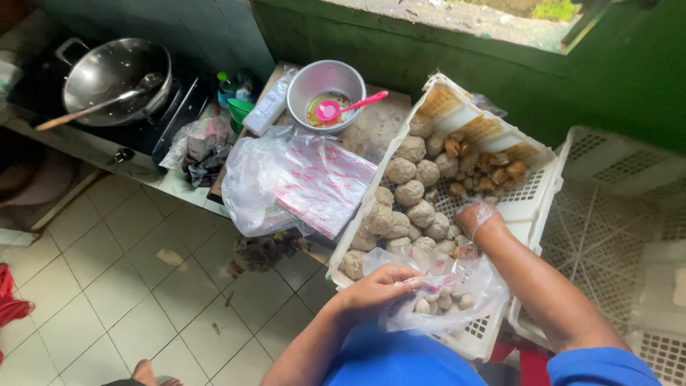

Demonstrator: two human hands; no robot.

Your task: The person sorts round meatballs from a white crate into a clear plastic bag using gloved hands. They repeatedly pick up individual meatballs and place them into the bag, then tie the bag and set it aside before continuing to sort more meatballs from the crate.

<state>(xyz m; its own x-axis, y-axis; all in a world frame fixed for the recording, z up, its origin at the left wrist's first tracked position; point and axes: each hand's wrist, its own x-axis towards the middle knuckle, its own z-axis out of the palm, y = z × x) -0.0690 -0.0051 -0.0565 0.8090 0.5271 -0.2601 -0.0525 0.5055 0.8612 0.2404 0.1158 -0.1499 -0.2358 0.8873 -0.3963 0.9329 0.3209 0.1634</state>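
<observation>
A: Entry, left to right, everything referenced to the white crate (532,204). Far left of the crate?

B: A steel wok (114,75) on a dark stove (161,121), with a long-handled ladle (93,107) lying across it. Nearer the crate, a crumpled bag bundle (200,146) and green-capped bottles (230,87).

A: Just left of the crate?

B: A metal bowl (325,86) holding a pink spoon (343,107), near the crate's far-left corner. Below it, a stack of clear printed plastic bags (304,179), its edge touching the crate's left wall.

A: Crate contents?

B: Grey-brown meatballs (409,193) of several sizes along the left half; small fried brown pieces (493,168) toward the far right corner.

A: Left hand?

B: The left hand (379,286) sits at the crate's near-left edge, fingers curled narrow, pinching the rim of a clear plastic bag (443,289). The bag lies over the crate's near end with a few small meatballs inside.

A: Right hand?

B: The right hand (477,218) is inside the crate, near its centre, covered in thin plastic, fingers bunched down among the small meatballs. Cannot tell whether it grips one.

A: Right of the crate?

B: More white lattice crates (614,214), touching it.
</observation>
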